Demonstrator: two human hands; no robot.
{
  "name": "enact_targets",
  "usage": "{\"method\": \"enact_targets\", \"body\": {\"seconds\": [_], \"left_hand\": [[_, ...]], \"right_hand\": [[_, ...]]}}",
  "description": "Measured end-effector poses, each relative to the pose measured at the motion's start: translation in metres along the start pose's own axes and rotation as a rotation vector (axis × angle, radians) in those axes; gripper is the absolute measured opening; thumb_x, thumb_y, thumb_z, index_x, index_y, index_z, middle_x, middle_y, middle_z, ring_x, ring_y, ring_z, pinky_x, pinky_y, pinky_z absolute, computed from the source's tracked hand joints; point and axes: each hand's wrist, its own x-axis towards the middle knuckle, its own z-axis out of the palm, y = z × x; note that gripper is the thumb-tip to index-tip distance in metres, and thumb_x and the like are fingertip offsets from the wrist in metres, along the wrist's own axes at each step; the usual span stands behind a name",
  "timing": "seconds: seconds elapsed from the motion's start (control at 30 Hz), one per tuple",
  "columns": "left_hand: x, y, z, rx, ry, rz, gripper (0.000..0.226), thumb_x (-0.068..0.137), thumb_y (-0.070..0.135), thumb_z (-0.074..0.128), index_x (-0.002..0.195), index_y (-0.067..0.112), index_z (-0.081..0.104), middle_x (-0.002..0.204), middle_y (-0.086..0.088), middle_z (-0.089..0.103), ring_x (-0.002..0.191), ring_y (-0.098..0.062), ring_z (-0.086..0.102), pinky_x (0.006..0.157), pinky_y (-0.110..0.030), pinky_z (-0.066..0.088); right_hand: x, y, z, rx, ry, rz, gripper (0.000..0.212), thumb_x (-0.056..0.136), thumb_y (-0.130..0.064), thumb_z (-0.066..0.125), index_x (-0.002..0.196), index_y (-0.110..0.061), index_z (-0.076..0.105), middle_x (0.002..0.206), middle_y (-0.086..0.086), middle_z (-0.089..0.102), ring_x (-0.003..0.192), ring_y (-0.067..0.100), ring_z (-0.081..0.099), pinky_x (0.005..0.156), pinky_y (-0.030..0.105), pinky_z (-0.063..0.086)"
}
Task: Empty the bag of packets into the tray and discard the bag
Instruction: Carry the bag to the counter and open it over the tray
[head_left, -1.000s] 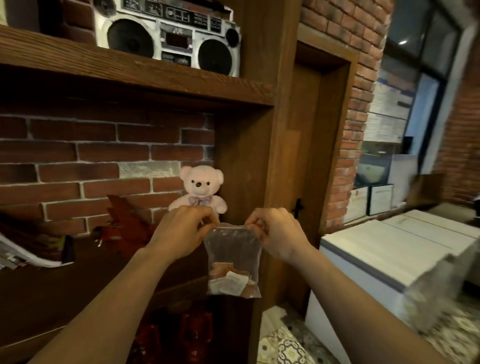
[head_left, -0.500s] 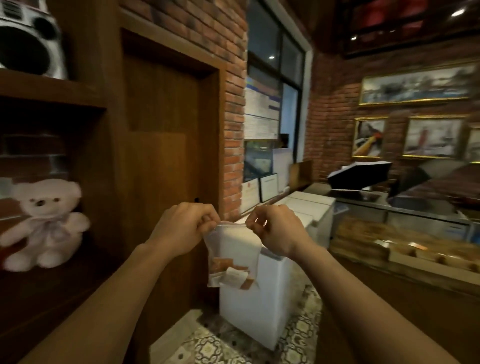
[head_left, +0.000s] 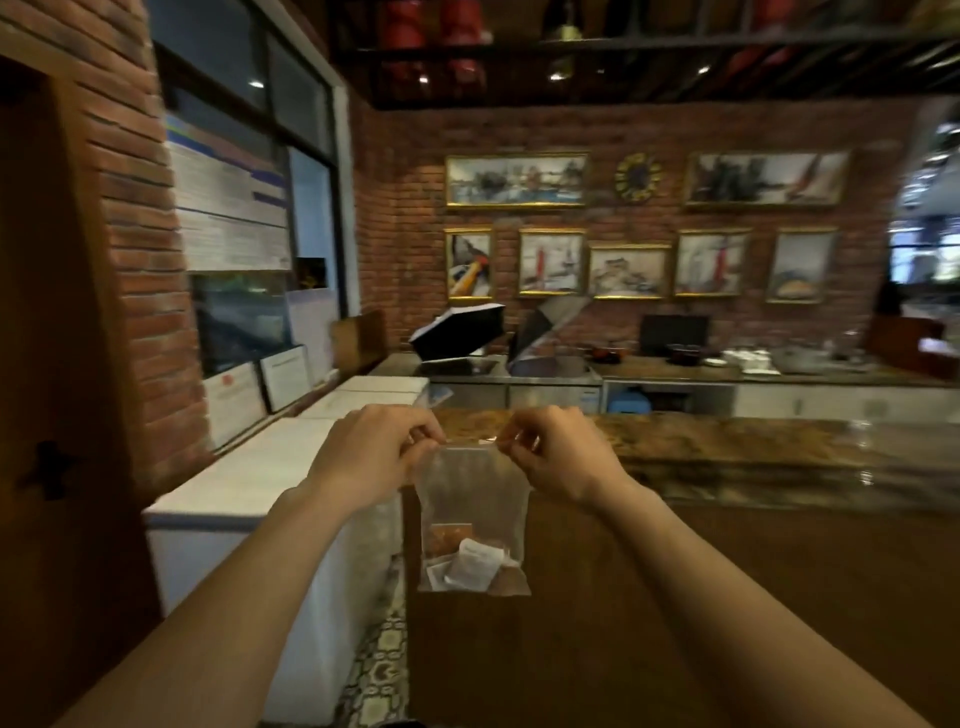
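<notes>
A long counter (head_left: 753, 441) with a mottled, glossy brown top runs across the room from the middle to the right edge, its dark wooden front facing the camera. Left of it stand white chest freezers (head_left: 270, 467) in a row along a red brick wall (head_left: 140, 218), with patterned tiles (head_left: 379, 649) on the floor between freezers and counter. Behind the counter a steel work surface (head_left: 519, 371) carries dark lids propped open and some dishes too blurred to name. The far brick wall bears gold-framed pictures (head_left: 517, 179) in two rows and a round ornament (head_left: 638, 176). Printed sheets and framed certificates (head_left: 283, 376) lean by the window at left; their writing is too blurred to read.

Both hands are raised in front of the counter's near edge. The left hand (head_left: 371, 457) and the right hand (head_left: 558, 454) each pinch a top corner of a clear plastic bag (head_left: 472, 493), each grip closed on the rim between thumb and fingers. The bag hangs upright in the air, touching no surface. Its lower part holds a few packets (head_left: 467, 561), brown and white, bunched at the bottom; any print on them is illegible.
</notes>
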Motion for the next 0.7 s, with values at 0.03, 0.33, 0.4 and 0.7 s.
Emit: {"method": "enact_targets", "body": {"seconds": [0.03, 0.33, 0.4, 0.7], "left_hand": [[0.008, 0.011, 0.011, -0.014, -0.011, 0.018, 0.011, 0.09, 0.033, 0.07, 0.095, 0.043, 0.069, 0.09, 0.023, 0.068, 0.08, -0.002, 0.061, 0.061, -0.022, 0.043], [0.05, 0.077, 0.065, -0.101, -0.036, 0.208, 0.011, 0.091, 0.034, 0.069, 0.098, 0.042, 0.068, 0.097, 0.019, 0.07, 0.089, -0.006, 0.065, 0.075, -0.034, 0.057], [0.054, 0.081, 0.072, -0.113, -0.04, 0.229, 0.011, 0.091, 0.033, 0.069, 0.097, 0.042, 0.068, 0.095, 0.019, 0.068, 0.088, -0.005, 0.063, 0.074, -0.03, 0.055], [0.068, 0.086, 0.1, -0.139, -0.04, 0.271, 0.012, 0.089, 0.035, 0.072, 0.096, 0.044, 0.069, 0.088, 0.025, 0.065, 0.079, 0.005, 0.059, 0.066, -0.02, 0.046]], "right_hand": [[-0.005, 0.012, -0.006, -0.018, 0.016, 0.023, 0.01, 0.097, -0.03, 0.064, 0.103, -0.031, 0.071, 0.096, -0.008, 0.074, 0.084, 0.009, 0.068, 0.078, 0.038, 0.062], [-0.04, 0.075, -0.045, -0.183, 0.1, 0.189, 0.015, 0.096, -0.023, 0.067, 0.108, -0.029, 0.072, 0.106, -0.007, 0.074, 0.088, 0.007, 0.063, 0.074, 0.027, 0.055], [-0.043, 0.08, -0.047, -0.186, 0.105, 0.203, 0.015, 0.096, -0.023, 0.067, 0.109, -0.028, 0.072, 0.107, -0.006, 0.074, 0.091, 0.01, 0.066, 0.076, 0.029, 0.059], [-0.049, 0.108, -0.045, -0.165, 0.119, 0.194, 0.014, 0.095, -0.022, 0.068, 0.107, -0.027, 0.073, 0.104, -0.006, 0.075, 0.085, 0.005, 0.064, 0.073, 0.022, 0.055]]}}
